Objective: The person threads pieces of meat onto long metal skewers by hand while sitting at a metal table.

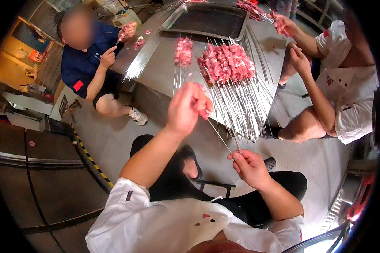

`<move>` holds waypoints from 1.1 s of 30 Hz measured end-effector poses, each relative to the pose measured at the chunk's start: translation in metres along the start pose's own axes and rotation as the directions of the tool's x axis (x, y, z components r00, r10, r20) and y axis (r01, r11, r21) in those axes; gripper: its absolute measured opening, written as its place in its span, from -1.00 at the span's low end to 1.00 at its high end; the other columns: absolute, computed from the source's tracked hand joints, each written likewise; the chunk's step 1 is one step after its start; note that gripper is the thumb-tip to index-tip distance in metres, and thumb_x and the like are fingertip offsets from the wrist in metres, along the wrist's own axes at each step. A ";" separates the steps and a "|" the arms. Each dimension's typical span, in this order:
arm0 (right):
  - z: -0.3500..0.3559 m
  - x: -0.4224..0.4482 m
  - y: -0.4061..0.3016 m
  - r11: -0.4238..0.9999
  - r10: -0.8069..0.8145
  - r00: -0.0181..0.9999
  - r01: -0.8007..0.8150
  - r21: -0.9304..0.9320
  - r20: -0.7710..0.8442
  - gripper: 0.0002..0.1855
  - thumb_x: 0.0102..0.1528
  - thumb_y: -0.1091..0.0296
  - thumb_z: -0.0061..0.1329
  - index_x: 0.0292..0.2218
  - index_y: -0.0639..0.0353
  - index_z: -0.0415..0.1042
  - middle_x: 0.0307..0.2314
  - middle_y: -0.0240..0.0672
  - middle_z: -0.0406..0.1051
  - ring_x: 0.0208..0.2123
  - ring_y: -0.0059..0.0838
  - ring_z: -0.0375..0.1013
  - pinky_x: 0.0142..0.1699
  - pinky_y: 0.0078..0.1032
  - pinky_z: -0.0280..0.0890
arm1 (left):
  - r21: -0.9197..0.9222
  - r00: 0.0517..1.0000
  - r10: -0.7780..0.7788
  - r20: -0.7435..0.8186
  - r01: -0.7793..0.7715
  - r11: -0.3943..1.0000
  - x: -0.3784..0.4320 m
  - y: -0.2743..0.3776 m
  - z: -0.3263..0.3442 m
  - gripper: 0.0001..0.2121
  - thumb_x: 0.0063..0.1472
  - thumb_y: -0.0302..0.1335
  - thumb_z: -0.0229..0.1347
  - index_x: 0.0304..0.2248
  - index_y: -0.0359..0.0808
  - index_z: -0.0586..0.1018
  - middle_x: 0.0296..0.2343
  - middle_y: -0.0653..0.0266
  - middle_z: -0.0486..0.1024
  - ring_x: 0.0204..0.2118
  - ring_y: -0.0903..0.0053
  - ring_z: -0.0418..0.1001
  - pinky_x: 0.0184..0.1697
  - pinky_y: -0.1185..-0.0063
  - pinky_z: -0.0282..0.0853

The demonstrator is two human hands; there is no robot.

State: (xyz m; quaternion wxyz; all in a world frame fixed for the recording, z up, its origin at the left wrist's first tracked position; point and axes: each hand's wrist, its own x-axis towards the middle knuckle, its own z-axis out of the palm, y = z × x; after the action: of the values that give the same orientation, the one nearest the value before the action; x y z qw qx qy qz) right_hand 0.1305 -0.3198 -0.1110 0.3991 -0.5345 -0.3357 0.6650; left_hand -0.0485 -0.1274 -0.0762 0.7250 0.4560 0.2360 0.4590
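My left hand (pixel 185 109) is closed around raw meat (pixel 203 114) at the upper end of a thin metal skewer (pixel 219 136). Low on that skewer, my right hand (pixel 250 167) pinches it between thumb and fingers. Just beyond my hands, a thick pile of skewered raw meat (pixel 226 63) rests on the metal table (pixel 158 68), with its bare skewer ends fanned towards me past the edge. A smaller group of meat skewers (pixel 183 52) lies left of the pile. My left fingers partly hide the meat they hold.
A metal tray (pixel 205 20) stands at the table's far side. Bare skewers (pixel 142 60) lie on the left. One co-worker (pixel 88 57) sits at left and another (pixel 335 82) at right, both handling meat. A small stool (pixel 217 184) stands beneath me.
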 end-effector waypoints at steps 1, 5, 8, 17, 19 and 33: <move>0.000 0.000 -0.001 0.999 0.009 1.000 -0.009 0.031 0.002 -0.72 0.33 0.24 -0.21 -0.21 0.26 0.44 -0.70 -0.59 0.14 -0.67 -0.80 0.02 -0.60 -0.72 -0.07 | 0.034 0.999 -0.039 0.018 0.039 0.999 -0.001 0.000 0.000 -0.66 0.43 -0.17 -0.28 -0.46 -0.18 0.25 -0.63 0.35 0.28 -0.46 0.42 0.42 -0.41 0.53 0.30; -0.004 -0.001 -0.007 0.989 0.069 0.997 -0.063 0.134 -0.037 -0.71 0.32 0.17 -0.19 -0.21 0.20 0.43 -0.70 -0.60 0.13 -0.69 -0.79 0.01 -0.61 -0.72 -0.09 | 0.119 0.967 -0.200 0.159 0.182 0.976 0.004 0.004 -0.008 -0.61 0.42 -0.14 -0.27 -0.03 -0.26 0.37 -0.31 0.28 0.44 -0.22 0.44 0.47 -0.21 0.54 0.38; -0.008 0.000 -0.005 0.985 0.068 0.993 -0.051 0.164 -0.099 -0.71 0.32 0.14 -0.17 -0.22 0.17 0.44 -0.68 -0.60 0.16 -0.69 -0.79 0.03 -0.61 -0.73 -0.08 | 0.386 0.971 -0.196 0.138 0.130 0.913 0.018 0.005 -0.045 -0.57 0.40 -0.23 -0.13 0.13 -0.30 0.24 -0.17 0.25 0.44 -0.14 0.49 0.45 -0.12 0.55 0.37; -0.012 0.001 -0.007 0.995 0.020 0.993 -0.008 0.104 -0.119 -0.70 0.31 0.13 -0.17 -0.23 0.17 0.44 -0.67 -0.59 0.21 -0.69 -0.80 0.07 -0.61 -0.73 -0.05 | 0.939 0.944 0.123 0.306 -0.277 -0.204 0.041 -0.015 -0.053 -0.83 0.10 -0.35 0.16 -0.34 -0.24 0.56 -0.24 0.22 0.44 -0.03 0.25 0.30 -0.02 0.31 0.21; -0.012 0.001 -0.002 0.994 -0.021 0.995 0.031 0.103 -0.098 -0.70 0.31 0.13 -0.17 -0.24 0.19 0.44 -0.68 -0.59 0.20 -0.69 -0.80 0.06 -0.61 -0.73 -0.06 | 0.940 0.960 0.085 0.268 -0.241 -0.241 0.044 -0.015 -0.053 -0.85 0.12 -0.35 0.14 -0.36 -0.23 0.56 -0.25 0.24 0.44 -0.01 0.28 0.28 0.01 0.33 0.19; -0.011 -0.005 -0.007 0.995 0.031 0.995 -0.022 0.095 -0.097 -0.70 0.32 0.16 -0.18 -0.24 0.21 0.44 -0.68 -0.59 0.18 -0.69 -0.82 0.05 -0.61 -0.74 -0.05 | 0.239 0.959 -0.032 -0.280 0.102 0.966 0.054 0.002 -0.065 -0.83 0.40 -0.34 -0.13 -0.22 -0.27 0.38 -0.39 0.22 0.51 -0.40 0.52 0.51 -0.39 0.62 0.37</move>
State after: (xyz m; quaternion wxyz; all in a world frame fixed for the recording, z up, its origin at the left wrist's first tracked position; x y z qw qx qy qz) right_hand 0.1427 -0.3212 -0.1052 0.4310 -0.5517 -0.2771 0.6581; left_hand -0.0740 -0.0506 -0.1011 0.6371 0.4679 0.4056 0.4590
